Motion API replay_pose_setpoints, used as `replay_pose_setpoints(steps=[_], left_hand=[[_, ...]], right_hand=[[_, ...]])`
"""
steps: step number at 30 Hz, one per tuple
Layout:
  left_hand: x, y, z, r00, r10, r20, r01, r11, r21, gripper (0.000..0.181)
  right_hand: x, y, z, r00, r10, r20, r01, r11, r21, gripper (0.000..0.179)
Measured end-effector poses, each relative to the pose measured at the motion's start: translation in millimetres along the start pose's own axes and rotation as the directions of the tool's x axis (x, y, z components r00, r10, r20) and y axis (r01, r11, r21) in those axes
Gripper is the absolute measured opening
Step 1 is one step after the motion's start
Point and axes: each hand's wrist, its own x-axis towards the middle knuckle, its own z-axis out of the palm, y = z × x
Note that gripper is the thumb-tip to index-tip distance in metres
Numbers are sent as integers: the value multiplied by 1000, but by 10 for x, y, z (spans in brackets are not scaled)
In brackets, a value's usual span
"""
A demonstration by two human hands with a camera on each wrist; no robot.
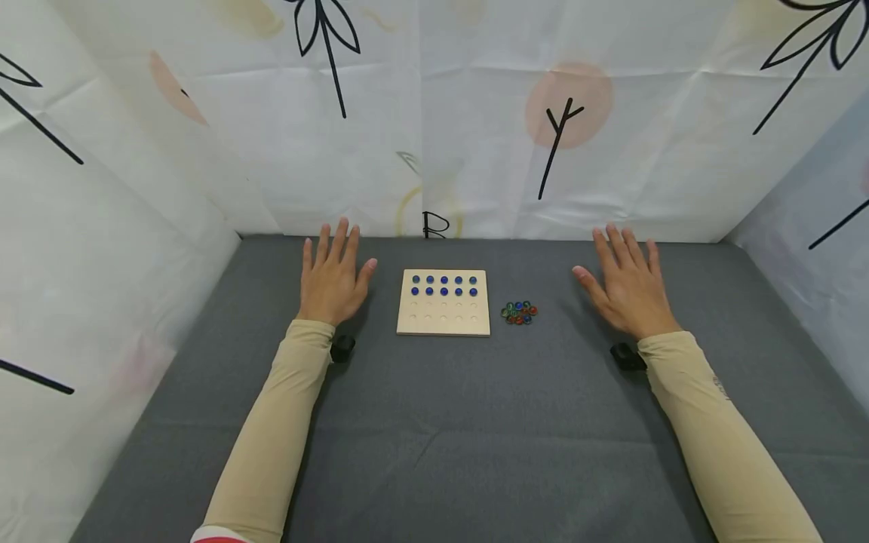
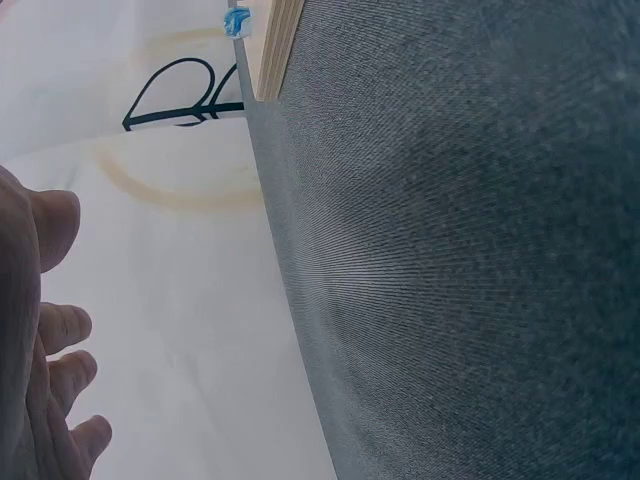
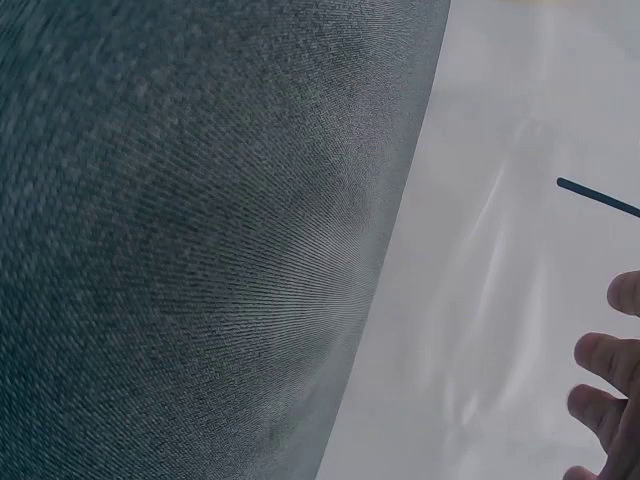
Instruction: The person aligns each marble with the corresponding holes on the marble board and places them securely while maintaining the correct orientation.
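Note:
A pale wooden board point(image 1: 444, 335) lies on the grey cloth between the two hands. Blue marbles point(image 1: 444, 285) fill its two far rows of hollows; the two near rows are bare. Just right of the board sits a cluster of loose marbles point(image 1: 519, 312) in green, red and blue. To the left of the board, my left hand point(image 1: 333, 283) has its fingers spread, palm down, holding nothing. My right hand point(image 1: 627, 290) is spread the same way, to the right of the loose marbles. In the left wrist view, the board's corner point(image 2: 275, 60) shows at the top.
Grey cloth point(image 1: 434, 445) covers the table. White patterned sheets point(image 1: 475, 151) hang at the back and on both sides. Each wrist bears a small black camera, the left one point(image 1: 342, 348) and the right one point(image 1: 627, 357).

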Motion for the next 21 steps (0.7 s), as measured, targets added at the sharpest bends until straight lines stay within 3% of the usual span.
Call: replay_pose_setpoints(steps=[7, 12, 16, 21], left_hand=[[-11, 13, 15, 997, 6, -71, -9, 999, -31, 61], [-27, 40, 29, 995, 22, -101, -25, 999, -28, 54], [-49, 62, 41, 996, 30, -87, -34, 998, -51, 47], [-80, 107, 20, 1000, 22, -9, -23, 992, -124, 39]], right_hand=[[-12, -23, 5, 992, -56, -113, 56, 998, -5, 64], [-20, -48, 8, 988, -45, -146, 45, 999, -2, 51], [-24, -67, 7, 987, -40, -154, 38, 999, -13, 45], [-41, -94, 1, 991, -22, -135, 20, 1000, -15, 38]])
